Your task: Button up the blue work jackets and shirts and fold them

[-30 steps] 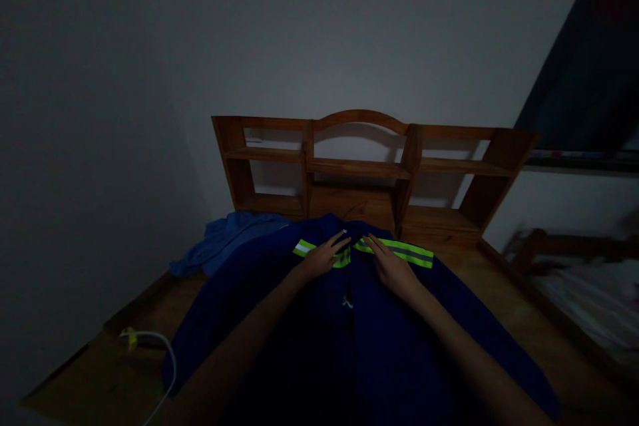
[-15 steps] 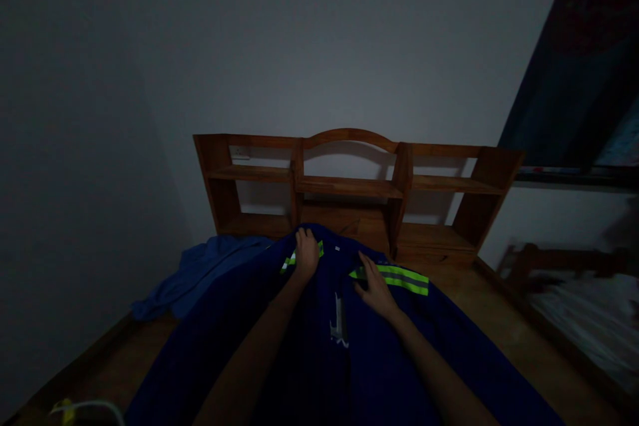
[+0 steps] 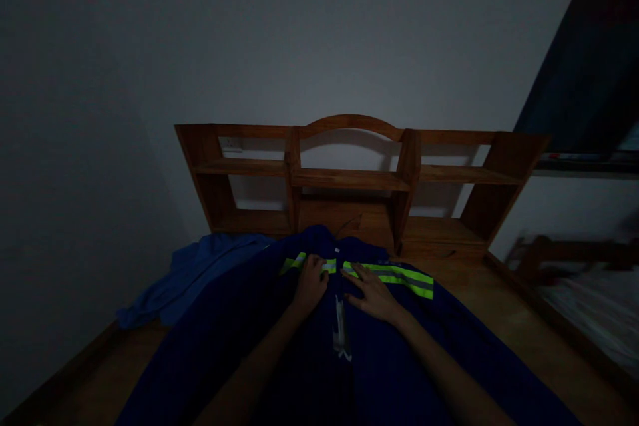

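A dark blue jacket [image 3: 394,359] with yellow-green reflective strips lies spread out before me, front up, its collar toward the wooden shelf unit. My left hand [image 3: 310,285] rests on the left front panel by the reflective strip [image 3: 329,265], fingers slightly bent and thumb apart. On the other panel, my right hand [image 3: 374,296] lies flat with spread fingers, touching the right reflective strip [image 3: 407,278]. The two front edges are close together below the collar label [image 3: 337,250]. A pale grey patch [image 3: 341,329] shows between them lower down.
Behind the jacket stands a wooden headboard with shelves [image 3: 349,180] against a grey wall [image 3: 319,33]. A lighter blue garment [image 3: 200,273] lies in a heap at the left. Dark curtain [image 3: 584,73] hangs at the right, above a wooden piece with pale bedding [image 3: 594,306]. The light is dim.
My left hand has come down from the collar onto the chest strip and let go of the edge. The front panels now lie flatter and closer together. My right hand has shifted slightly lower.
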### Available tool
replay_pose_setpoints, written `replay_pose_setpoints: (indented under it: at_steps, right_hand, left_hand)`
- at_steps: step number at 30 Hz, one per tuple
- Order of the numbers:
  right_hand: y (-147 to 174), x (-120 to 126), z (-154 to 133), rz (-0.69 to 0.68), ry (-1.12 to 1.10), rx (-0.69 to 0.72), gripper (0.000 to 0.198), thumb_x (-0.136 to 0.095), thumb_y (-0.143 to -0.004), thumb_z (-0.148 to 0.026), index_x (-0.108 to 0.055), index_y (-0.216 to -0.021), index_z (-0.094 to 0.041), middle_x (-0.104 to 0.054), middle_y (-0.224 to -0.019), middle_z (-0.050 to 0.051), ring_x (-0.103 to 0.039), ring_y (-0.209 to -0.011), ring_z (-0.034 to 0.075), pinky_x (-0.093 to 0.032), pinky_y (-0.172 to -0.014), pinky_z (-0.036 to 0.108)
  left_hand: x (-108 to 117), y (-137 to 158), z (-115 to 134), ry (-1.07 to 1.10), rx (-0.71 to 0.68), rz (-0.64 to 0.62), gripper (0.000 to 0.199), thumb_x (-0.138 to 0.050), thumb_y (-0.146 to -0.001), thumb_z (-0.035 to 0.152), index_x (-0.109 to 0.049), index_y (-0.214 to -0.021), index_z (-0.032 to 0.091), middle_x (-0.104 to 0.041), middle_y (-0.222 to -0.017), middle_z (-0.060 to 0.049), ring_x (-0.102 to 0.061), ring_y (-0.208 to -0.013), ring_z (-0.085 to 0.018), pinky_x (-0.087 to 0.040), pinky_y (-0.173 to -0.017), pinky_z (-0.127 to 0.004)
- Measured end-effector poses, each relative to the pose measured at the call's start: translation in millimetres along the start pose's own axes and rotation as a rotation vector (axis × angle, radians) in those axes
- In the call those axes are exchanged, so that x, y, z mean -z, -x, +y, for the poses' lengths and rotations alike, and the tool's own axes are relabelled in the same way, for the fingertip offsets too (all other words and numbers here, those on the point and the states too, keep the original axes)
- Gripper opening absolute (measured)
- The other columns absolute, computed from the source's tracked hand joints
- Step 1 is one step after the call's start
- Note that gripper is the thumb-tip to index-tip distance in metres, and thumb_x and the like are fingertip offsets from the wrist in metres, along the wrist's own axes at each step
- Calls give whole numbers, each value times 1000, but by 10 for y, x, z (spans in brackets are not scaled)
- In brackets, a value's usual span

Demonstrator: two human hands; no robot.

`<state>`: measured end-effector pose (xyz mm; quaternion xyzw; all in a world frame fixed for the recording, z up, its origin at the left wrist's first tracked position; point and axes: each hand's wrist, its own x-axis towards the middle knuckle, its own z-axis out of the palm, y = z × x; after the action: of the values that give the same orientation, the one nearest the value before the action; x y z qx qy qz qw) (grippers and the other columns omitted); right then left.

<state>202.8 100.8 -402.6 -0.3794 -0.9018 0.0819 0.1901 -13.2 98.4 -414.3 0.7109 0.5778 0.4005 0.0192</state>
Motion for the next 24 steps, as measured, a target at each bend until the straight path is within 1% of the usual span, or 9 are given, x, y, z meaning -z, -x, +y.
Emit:
replay_pose_setpoints:
  at_steps: [2,4,8,10,12,14,17,21,24]
  right_hand:
    - [-35,-4,28,-28,2,-12,65,-52,-81,-50,-32,-139,-28,-26,-147,6,-21,-135,27,-18,-109,47]
    - [-78,-4,71,-39,-9,-35,71,-51,-81,-55,-28,-141,-26,-25,-147,7,-19,-136,27,-17,-109,47]
    - [-125,10,131,-46,-23,-57,76,-50,-79,-60,-29,-141,-22,-28,-146,8,-21,-135,27,-19,-109,46]
    - [-111,16,103,-4,-29,-43,72,-52,-79,-57,-34,-138,-22,-31,-144,9,-26,-133,27,-22,-108,46]
    - [-82,13,33,73,-38,-30,60,-54,-80,-50,-43,-132,-22,-38,-139,9,-36,-127,26,-29,-106,42]
    - [-59,-2,-52,149,-41,-35,41,-55,-82,-40,-54,-118,-21,-48,-127,9,-45,-117,24,-36,-100,38]
    - [-55,-28,-146,203,-18,-42,23,-51,-84,-29,-59,-103,-19,-55,-111,9,-51,-105,23,-41,-93,36]
    - [-80,-45,-165,224,-20,-41,17,-46,-86,-21,-60,-94,-19,-55,-100,8,-51,-99,22,-42,-90,36]
    - [-88,-53,-156,250,-60,-49,18,-45,-86,-17,-62,-91,-19,-55,-97,7,-50,-97,21,-42,-89,35]
  left_hand:
    - [0,26,-15,12,-9,-74,22,-53,-81,25,-60,-102,19,-53,-105,-9,-51,-103,-22,-40,-93,-39]
    - [-14,25,-56,30,-24,-139,23,-56,-81,28,-62,-100,20,-55,-103,-8,-51,-103,-22,-39,-94,-40]
    - [-1,-2,-185,126,-74,-257,31,-62,-78,30,-61,-107,21,-55,-110,-8,-50,-106,-22,-38,-96,-37]
    - [27,-5,-230,171,-95,-297,37,-66,-75,32,-60,-110,22,-54,-112,-8,-49,-107,-21,-38,-96,-36]
    - [54,-2,-241,181,-81,-287,38,-70,-71,34,-61,-106,22,-54,-110,-7,-49,-107,-22,-38,-95,-37]
    - [69,2,-225,163,-59,-244,33,-72,-68,35,-63,-97,21,-55,-106,-7,-49,-105,-23,-38,-93,-37]
    - [58,3,-191,138,-44,-206,24,-73,-68,32,-63,-87,20,-55,-100,-6,-49,-102,-23,-38,-92,-37]
    - [-18,-15,-181,97,5,-226,15,-65,-75,25,-60,-89,19,-55,-97,-6,-50,-98,-21,-38,-88,-36]
    - [-64,-41,-188,48,25,-257,15,-61,-78,23,-59,-92,18,-54,-98,-6,-49,-99,-21,-37,-88,-36]
